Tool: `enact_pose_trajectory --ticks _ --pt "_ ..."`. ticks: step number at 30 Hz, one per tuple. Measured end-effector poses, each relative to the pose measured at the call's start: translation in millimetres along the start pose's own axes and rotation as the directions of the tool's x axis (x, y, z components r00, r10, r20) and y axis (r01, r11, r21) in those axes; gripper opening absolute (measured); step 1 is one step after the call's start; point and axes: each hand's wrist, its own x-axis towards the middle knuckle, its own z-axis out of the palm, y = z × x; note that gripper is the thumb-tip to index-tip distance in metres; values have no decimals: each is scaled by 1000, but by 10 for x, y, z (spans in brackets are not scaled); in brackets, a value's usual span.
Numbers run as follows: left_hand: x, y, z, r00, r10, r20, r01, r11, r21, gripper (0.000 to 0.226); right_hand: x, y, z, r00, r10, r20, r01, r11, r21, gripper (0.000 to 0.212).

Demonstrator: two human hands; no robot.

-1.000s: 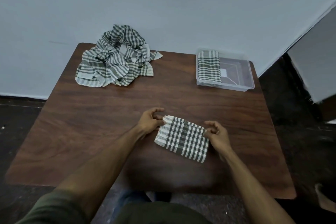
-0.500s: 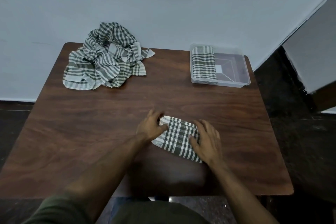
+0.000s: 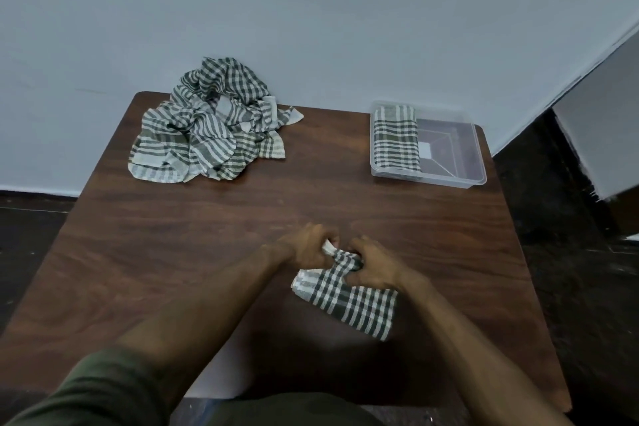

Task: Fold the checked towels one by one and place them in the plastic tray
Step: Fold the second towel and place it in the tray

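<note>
A folded checked towel (image 3: 352,301) lies near the front of the brown table (image 3: 207,235). My left hand (image 3: 306,247) and my right hand (image 3: 371,266) both grip its far edge, which is lifted and bunched between them. A heap of unfolded checked towels (image 3: 204,135) sits at the back left. At the back right stands the clear plastic tray (image 3: 460,156), with one folded checked towel (image 3: 396,137) lying in its left half.
A pale wall runs behind the table. Dark floor shows to the left and right of the table. A grey panel (image 3: 601,128) stands at the far right.
Both hands went from lying flat on the folded towel to gripping its far edge and lifting it. The hands have come closer together.
</note>
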Motion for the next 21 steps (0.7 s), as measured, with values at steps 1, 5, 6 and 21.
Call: enact_pose_trajectory --ticks 1,5,6,21 --pt "16 -2 -34 999 40 -21 -42 997 -68 23 17 15 -26 999 -39 -2 39 994 100 34" --pt "176 -20 -174 974 107 -199 -143 974 -176 25 4 59 -167 990 -125 61 83 886 457 22" --pt "257 -36 -225 967 102 -234 -147 972 -185 26 7 78 -241 990 -127 65 79 863 498 16" --pt "1754 109 -477 906 -359 -225 138 752 -644 28 893 756 -2117 820 339 -461 122 683 720 16"
